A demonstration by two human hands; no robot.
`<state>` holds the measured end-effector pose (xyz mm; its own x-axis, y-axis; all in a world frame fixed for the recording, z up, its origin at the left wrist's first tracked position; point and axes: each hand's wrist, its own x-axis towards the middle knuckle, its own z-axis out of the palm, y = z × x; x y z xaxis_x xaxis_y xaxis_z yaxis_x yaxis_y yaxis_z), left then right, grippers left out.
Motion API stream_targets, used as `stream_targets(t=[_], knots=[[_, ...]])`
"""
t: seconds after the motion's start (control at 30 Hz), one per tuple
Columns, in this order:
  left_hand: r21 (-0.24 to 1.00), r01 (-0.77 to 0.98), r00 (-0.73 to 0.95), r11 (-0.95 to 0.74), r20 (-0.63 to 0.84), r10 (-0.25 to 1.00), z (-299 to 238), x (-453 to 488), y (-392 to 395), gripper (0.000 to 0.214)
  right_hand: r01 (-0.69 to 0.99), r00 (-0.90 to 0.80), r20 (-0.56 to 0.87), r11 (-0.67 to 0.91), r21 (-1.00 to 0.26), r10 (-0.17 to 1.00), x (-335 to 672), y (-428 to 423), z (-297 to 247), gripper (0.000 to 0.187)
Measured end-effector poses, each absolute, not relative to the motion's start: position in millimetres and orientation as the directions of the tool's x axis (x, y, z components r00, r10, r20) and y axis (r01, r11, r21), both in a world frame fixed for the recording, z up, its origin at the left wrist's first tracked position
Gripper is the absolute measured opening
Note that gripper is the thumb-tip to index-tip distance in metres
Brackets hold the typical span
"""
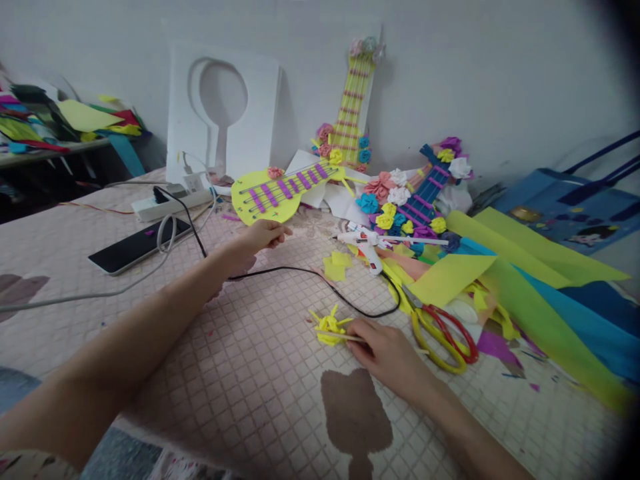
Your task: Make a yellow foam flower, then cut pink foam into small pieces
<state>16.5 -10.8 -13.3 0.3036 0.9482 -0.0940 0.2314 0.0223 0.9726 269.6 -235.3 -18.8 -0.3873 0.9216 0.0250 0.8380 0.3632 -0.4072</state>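
Your landmark is the yellow foam guitar (280,193) lying flat on the pink quilted bedcover (240,373), with purple frets and strings already fixed on and a pink rose at its shoulder. To its right lie loose foam sheets (520,280) in green, yellow and blue. Behind it, two more decorated guitars lean toward the wall: a yellow upright guitar (353,100) and a blue guitar (425,193) crowded with roses. By the look of it, the guitar bodies are built and what is left is flower trimming.

Your left hand (263,237) sits just below the yellow foam guitar, fingers pinched on its lower edge. Your right hand (387,350), well in front of the guitar, pinches a thin stick against the cover; at the stick's tip sits a small yellow foam flower (329,327), fringed and apparently half rolled. Yellow-and-red scissors (443,330) lie just right of that hand, and a white glue gun (370,243) lies between hand and guitar, its black cord looping across.

The right fingertips are partly hidden, so the grip is hard to read. The frame's right edge darkens, and the foam offcuts near the scissors blur together.
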Motion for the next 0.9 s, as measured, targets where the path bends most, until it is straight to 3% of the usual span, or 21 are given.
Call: stream_targets(t=[0.2, 0.33, 0.47, 0.6, 0.7, 0.8, 0.9], knots=[[0.965, 0.262, 0.22, 0.011, -0.071, 0.973, -12, 15, -8, 0.035, 0.811, -0.389, 0.009, 0.347, -0.47, 0.921, 276, -235, -12, 0.007], [0.985, 0.16, 0.264, 0.066, -0.107, 0.959, -13, 14, -8, 0.038, 0.783, -0.317, 0.017, 0.272, -0.56, 0.948, 286, -231, 2, 0.003], [0.985, 0.021, 0.35, 0.172, -0.168, 0.921, -12, 14, -15, 0.034, 0.745, -0.245, 0.134, 0.275, -0.608, 0.96, 283, -209, 17, 0.014], [0.963, -0.086, 0.391, 0.256, -0.203, 0.898, -8, 14, -26, 0.029, 0.735, -0.299, 0.245, 0.386, -0.557, 0.922, 252, -162, 33, 0.02], [0.948, -0.146, 0.407, 0.284, -0.204, 0.89, -7, 15, -32, 0.024, 0.691, -0.335, 0.323, 0.464, -0.554, 0.885, 216, -122, 39, 0.009], [0.94, -0.184, 0.419, 0.288, -0.19, 0.888, -8, 16, -32, 0.02, 0.704, -0.344, 0.339, 0.48, -0.524, 0.875, 183, -88, 35, 0.003], [0.938, -0.211, 0.416, 0.276, -0.17, 0.893, -11, 16, -29, 0.018, 0.745, -0.312, 0.351, 0.457, -0.486, 0.883, 161, -65, 25, 0.008]])
